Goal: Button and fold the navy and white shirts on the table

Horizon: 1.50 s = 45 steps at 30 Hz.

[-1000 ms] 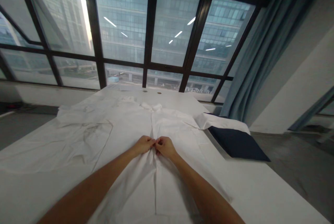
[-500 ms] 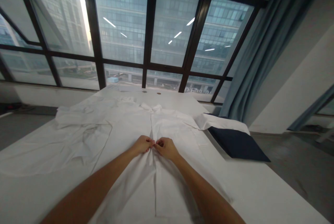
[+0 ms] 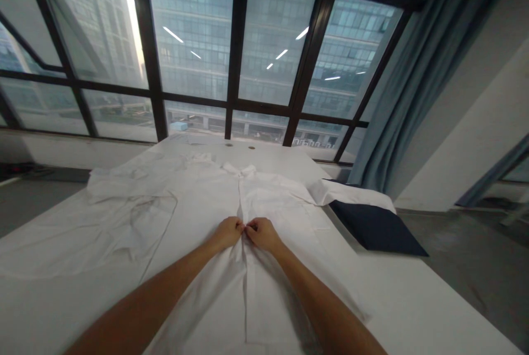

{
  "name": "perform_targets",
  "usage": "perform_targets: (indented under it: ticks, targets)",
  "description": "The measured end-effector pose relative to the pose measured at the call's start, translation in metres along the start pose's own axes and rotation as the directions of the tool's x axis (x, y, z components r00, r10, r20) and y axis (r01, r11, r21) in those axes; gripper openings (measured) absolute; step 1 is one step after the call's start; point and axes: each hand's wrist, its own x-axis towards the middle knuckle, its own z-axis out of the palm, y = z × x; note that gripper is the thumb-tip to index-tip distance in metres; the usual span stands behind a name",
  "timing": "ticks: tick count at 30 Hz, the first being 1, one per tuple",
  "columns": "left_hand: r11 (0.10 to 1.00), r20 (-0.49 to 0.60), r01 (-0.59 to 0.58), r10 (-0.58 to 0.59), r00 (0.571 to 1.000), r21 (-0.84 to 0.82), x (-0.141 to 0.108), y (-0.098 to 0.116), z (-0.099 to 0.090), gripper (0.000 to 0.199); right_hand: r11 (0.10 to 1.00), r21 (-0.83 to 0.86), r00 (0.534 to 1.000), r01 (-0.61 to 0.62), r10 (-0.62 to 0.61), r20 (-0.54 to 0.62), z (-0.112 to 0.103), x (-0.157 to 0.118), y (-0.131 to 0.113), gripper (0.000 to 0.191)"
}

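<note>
A white shirt lies front up, its collar toward the window and its front placket running down the middle. My left hand pinches one side of the placket at mid-chest. Right beside it, my right hand has its thumb and finger closed on the other edge, and the fingertips of both hands nearly touch. Any button between them is too small to make out. Another white garment, thin and wrinkled, is spread at the left.
The white table reaches to the window. On its right edge sit a dark blue folded item and a white cloth. Two small round discs are at the far end. A blue curtain hangs at the right.
My left hand has shifted very slightly, its fingers curled in more at the placket. My right hand stays almost where it was.
</note>
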Motion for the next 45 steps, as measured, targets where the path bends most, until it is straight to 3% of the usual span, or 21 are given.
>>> perform_targets:
  ticks: [9,13,19,22,26,28,32,34,36,38,40,43,45]
  targets:
    - [0.986,-0.067,0.084,-0.075,0.995,0.144,-0.016,0.014,-0.020,0.017,0.999,-0.042,1.000,0.017,-0.017,-0.002,0.003,0.004,-0.001,0.021]
    - [0.987,-0.039,0.118,-0.115,0.993,0.106,-0.015,0.015,-0.024,0.019,1.000,-0.023,0.999,-0.005,0.006,0.052,0.002,0.005,0.000,0.019]
    - [0.985,-0.007,0.091,-0.091,0.996,0.146,-0.012,0.017,-0.020,0.019,0.999,0.040,0.999,0.028,-0.030,0.033,0.003,0.003,0.004,0.018]
    - [0.993,-0.001,0.069,-0.069,0.998,0.092,-0.008,0.012,-0.015,0.022,0.986,0.159,0.999,-0.041,0.038,0.021,0.004,0.003,0.006,0.018]
    - [0.998,0.028,0.030,-0.032,0.999,0.055,-0.006,0.006,-0.011,0.025,0.886,0.400,0.972,-0.233,0.197,0.130,0.003,0.005,0.007,0.017]
    - [0.997,-0.004,0.004,-0.004,1.000,0.079,-0.006,0.005,-0.011,0.022,0.853,0.439,0.959,-0.282,0.230,0.169,0.002,0.007,0.006,0.020]
    - [0.986,-0.090,-0.051,0.066,0.994,0.161,-0.011,0.003,-0.010,0.017,0.906,0.277,0.939,-0.321,0.267,0.215,-0.003,0.008,0.001,0.031]
    - [0.977,-0.110,-0.099,0.121,0.987,0.190,-0.015,0.002,-0.012,0.018,0.963,0.145,0.968,-0.227,0.208,0.138,-0.007,0.005,0.001,0.027]
    - [0.963,-0.074,-0.181,0.199,0.977,0.198,-0.021,-0.001,-0.015,0.025,0.997,0.035,0.997,-0.074,0.073,0.040,-0.014,0.000,0.002,0.018]
    - [0.946,0.030,-0.258,0.257,0.966,0.197,-0.030,-0.003,-0.021,0.038,0.996,-0.035,0.996,0.077,-0.075,0.048,-0.024,-0.008,0.006,0.037]
    - [0.932,0.168,-0.292,0.259,0.951,0.213,-0.044,-0.004,-0.028,0.058,0.980,-0.065,0.966,0.189,-0.174,0.190,-0.034,-0.019,0.012,0.076]
    - [0.904,0.334,-0.371,0.290,0.897,0.211,-0.075,0.000,-0.038,0.093,0.970,-0.111,0.890,0.217,-0.150,0.432,-0.046,-0.035,0.018,0.116]
    - [0.875,0.352,-0.455,0.378,0.856,0.167,-0.098,0.008,-0.043,0.092,0.967,-0.154,0.869,0.205,-0.107,0.483,-0.050,-0.043,0.017,0.123]
